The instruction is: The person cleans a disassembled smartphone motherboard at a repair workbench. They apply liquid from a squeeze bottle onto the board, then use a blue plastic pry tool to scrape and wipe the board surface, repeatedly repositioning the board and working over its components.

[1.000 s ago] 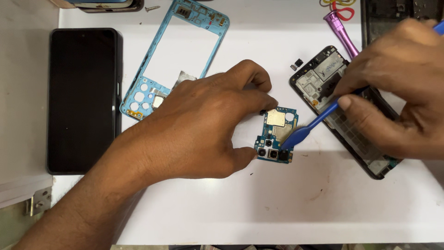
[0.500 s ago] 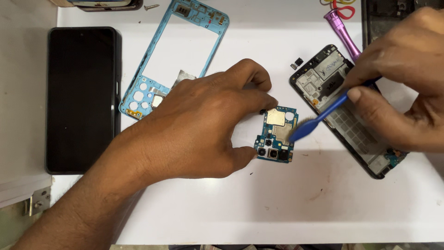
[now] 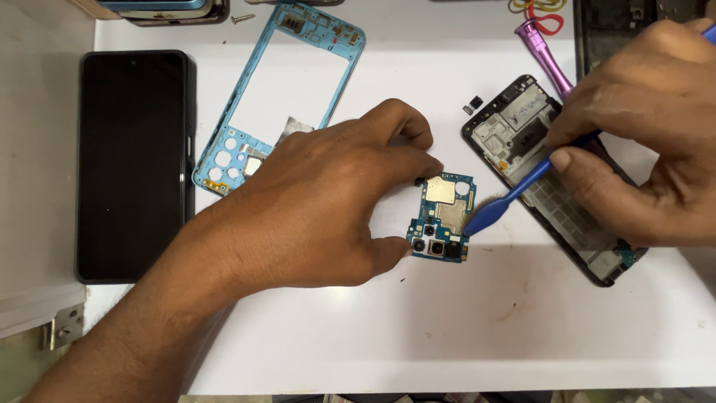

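Meanwhile, little has shifted since a second ago: the blue pry tool has slid so its flat tip now sits at the right edge of the small blue circuit board, a touch higher than before, and the right hand has drawn slightly up and to the right. The left hand stays where it was.

The left hand is narrowly closed, thumb and fingertips pinching the board's left side and pinning it flat on the white tabletop. The right hand is curled shut around the tool's handle, resting over the opened black phone body.

The board lies mid-tabletop, between the light blue phone frame and the phone body. A dark phone lies at the left edge, a purple-handled tool at the top right. Bare surface opens below the board, toward the near edge.
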